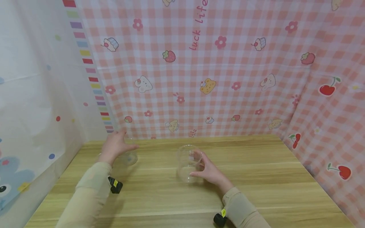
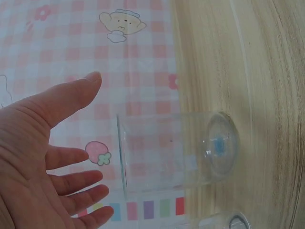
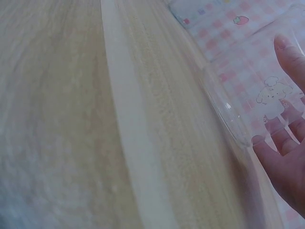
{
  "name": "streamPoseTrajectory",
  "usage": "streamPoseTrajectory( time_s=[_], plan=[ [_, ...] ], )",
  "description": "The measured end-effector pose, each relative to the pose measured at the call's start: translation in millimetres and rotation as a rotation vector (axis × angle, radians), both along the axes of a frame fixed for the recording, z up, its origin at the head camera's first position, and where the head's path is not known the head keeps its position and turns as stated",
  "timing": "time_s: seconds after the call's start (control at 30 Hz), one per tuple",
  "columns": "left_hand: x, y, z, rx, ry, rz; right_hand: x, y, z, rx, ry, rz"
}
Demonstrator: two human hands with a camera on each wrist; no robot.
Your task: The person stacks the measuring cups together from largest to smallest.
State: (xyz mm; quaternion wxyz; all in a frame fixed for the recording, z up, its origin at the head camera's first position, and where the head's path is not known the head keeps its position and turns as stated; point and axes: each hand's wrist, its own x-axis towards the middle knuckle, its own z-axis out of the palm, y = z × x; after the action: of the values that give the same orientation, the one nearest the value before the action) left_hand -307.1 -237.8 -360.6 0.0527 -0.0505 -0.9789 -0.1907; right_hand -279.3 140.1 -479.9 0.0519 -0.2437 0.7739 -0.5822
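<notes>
My left hand (image 1: 115,146) is raised at the back left of the table, fingers spread and holding nothing. Just beyond it stands a clear glass beaker (image 2: 157,152) with a small blue mark at its base; in the head view the hand partly hides this beaker (image 1: 131,158). Near the table's middle, my right hand (image 1: 211,171) holds a second clear beaker (image 1: 185,167) from its right side, thumb at the front and fingers behind. The right wrist view shows faint printed markings on this beaker (image 3: 226,95), with fingers (image 3: 283,138) seen through its wall.
Part of another clear glass item (image 2: 236,222) shows at the left wrist view's lower edge. The wooden table (image 1: 159,202) meets a pink checked cloth (image 1: 182,69) at the back and right. A white cloth (image 1: 34,95) hangs on the left.
</notes>
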Motion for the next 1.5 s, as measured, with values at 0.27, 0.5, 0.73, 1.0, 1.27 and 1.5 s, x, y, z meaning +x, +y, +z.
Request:
streamPoseTrajectory(
  time_s=[0.27, 0.5, 0.73, 1.0, 1.27, 1.5],
  plan=[
    [-4.2, -1.3, 1.0, -0.017, -0.045, 0.009, -0.9, 0, -1.0, 0.006, -0.001, -0.01],
    [-6.4, -2.5, 1.5, -0.004, -0.075, 0.002, -1.5, -1, -1.0, -0.001, -0.007, -0.009],
    [-9.6, -4.3, -4.1, 0.032, -0.132, 0.01, -0.4, -1, -0.5, -0.008, -0.016, -0.009],
    [-9.9, -3.6, -7.4, 0.018, -0.143, 0.019, 0.6, 0, -0.1, -0.009, -0.016, -0.006],
    [-13.8, -4.6, -11.3, -0.012, -0.146, 0.033, 0.3, 0, -0.4, 0.008, -0.015, -0.015],
    [-12.3, -3.3, -10.6, -0.024, -0.167, 0.032, -0.6, 0, -2.5, 0.006, 0.004, -0.007]
  ],
)
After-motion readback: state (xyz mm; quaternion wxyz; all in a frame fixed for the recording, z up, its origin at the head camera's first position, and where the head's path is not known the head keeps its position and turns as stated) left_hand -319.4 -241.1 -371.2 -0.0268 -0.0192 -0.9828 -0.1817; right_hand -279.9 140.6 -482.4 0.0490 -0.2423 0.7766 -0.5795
